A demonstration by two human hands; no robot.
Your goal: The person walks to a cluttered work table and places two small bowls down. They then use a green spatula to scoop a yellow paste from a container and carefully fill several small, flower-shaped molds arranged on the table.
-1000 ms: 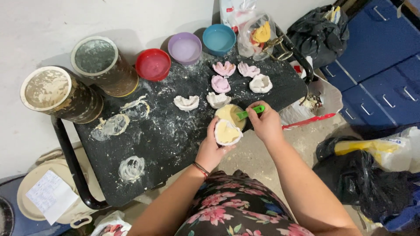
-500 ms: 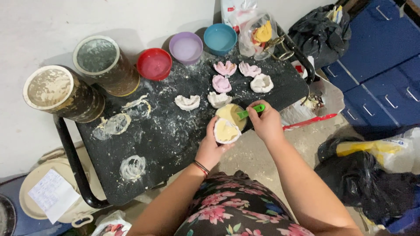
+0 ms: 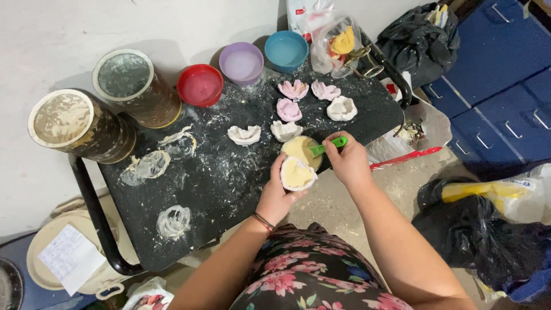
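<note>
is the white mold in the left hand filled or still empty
Filled. The white mold held in the left hand shows pale yellow mix up to near its rim, while the right hand holds a green spatula.

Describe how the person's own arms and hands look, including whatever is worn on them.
Both forearms are bare, with no sleeves or gloves. The left hand has a thin dark band around its wrist. The right hand wears nothing visible. Fingernails look short and plain.

Clear plastic bag (image 3: 336, 43) with yellow and red contents at far edge of my black table, beside blue bowl. White-and-red printed packet (image 3: 304, 10) behind it against wall. White paper note (image 3: 63, 258) on cream lid, floor left.
</note>
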